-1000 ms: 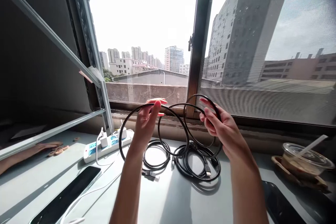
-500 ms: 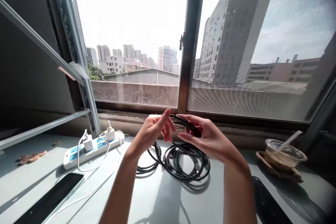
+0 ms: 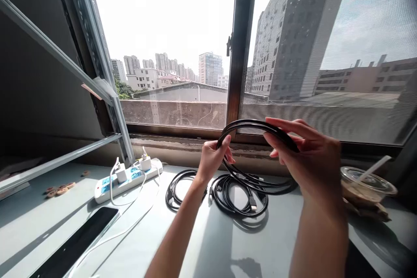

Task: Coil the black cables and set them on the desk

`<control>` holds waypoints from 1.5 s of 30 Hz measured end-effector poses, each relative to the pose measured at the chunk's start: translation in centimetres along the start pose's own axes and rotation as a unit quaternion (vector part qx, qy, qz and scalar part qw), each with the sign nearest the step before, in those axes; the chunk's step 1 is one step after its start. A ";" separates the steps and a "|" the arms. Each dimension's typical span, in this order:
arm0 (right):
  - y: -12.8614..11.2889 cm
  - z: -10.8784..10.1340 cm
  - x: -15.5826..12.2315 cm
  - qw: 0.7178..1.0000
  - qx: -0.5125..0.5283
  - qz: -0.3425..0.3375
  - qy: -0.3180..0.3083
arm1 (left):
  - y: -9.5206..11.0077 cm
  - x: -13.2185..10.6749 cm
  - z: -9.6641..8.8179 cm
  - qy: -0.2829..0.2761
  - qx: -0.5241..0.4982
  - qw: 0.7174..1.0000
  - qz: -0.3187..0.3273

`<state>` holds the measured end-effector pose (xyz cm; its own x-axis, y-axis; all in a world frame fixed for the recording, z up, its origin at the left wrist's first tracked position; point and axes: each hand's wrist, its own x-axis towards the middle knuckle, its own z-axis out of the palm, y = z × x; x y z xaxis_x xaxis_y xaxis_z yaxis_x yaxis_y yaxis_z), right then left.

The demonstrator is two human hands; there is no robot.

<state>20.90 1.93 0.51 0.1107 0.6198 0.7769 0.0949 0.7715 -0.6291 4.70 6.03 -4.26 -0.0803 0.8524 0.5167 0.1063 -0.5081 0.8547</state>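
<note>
A loop of black cable (image 3: 249, 123) hangs in the air between my two hands. My left hand (image 3: 213, 156) pinches its left side, thumb up. On the right, my right hand (image 3: 302, 147) grips the bundled strands between thumb and fingers. Below them on the table lies a coiled black cable (image 3: 230, 208) with an HDMI-type plug (image 3: 253, 204) at its right side. Another coiled black cable (image 3: 171, 186) rests to the left, partly behind my left forearm. The ends of the held cable cannot be made out.
A white power strip (image 3: 128, 180) with chargers and white cords stands at left, near a dark phone (image 3: 78, 243). Small brown pieces (image 3: 61, 189) lie farther left. At right is an iced-drink cup (image 3: 365, 186) with a straw. The window frame (image 3: 236, 74) rises behind.
My hands have moved apart and to the right, the right one farther. The held cable has opened into a wide loop, raised clear of the coils on the table.
</note>
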 end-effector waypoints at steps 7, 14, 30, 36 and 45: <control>2.1 1.2 0.6 0.994 -0.054 0.031 -0.085 | 2.5 -0.7 -1.7 0.153 -0.158 0.973 -0.074; 3.3 3.1 0.5 0.983 0.039 0.094 -0.155 | 2.0 -0.6 -2.9 0.099 -0.119 0.986 -0.066; 0.0 2.1 -0.6 0.978 0.192 0.071 0.041 | -0.8 -0.4 1.3 -0.190 -0.258 0.938 -0.134; 3.1 0.6 1.2 0.995 0.065 0.072 0.037 | 0.6 0.2 -0.8 -0.072 -0.269 0.960 -0.040; 2.0 0.5 0.4 0.998 0.008 0.019 -0.053 | 3.9 -0.6 -2.9 -0.092 -0.229 0.963 -0.109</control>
<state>20.62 3.80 -0.43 0.0089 0.6598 0.7514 0.0772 0.7487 -0.6584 2.33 3.24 -1.11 0.1304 0.9310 0.3408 -0.3450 -0.2796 0.8960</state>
